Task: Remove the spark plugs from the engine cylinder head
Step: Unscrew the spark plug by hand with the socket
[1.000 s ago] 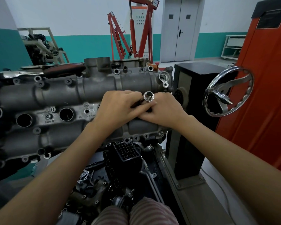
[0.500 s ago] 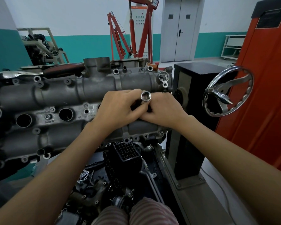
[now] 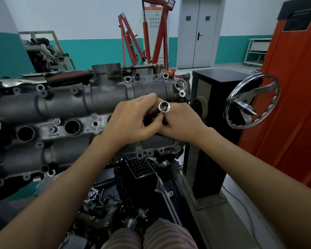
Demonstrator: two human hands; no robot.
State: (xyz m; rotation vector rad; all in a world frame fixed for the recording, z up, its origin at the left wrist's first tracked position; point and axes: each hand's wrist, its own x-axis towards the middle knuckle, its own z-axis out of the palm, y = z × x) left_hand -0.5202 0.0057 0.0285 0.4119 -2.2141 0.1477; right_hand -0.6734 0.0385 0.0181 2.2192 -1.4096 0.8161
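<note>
Teal-banded workshop walls and a red engine hoist (image 3: 151, 33) stand behind the engine cylinder head (image 3: 65, 108), mounted on a stand with a chrome handwheel (image 3: 252, 101) to its right. I see both hands meet over the rightmost plug well: left hand (image 3: 131, 121) and right hand (image 3: 181, 123) each curled round a dark socket tool (image 3: 163, 107) whose open chrome end faces me. I judge the step best done by keeping the tool straight along the well's axis and turning evenly. Two wells (image 3: 72, 127) to the left lie open. No spark plug is visible; the tool's lower end is hidden by fingers.
</note>
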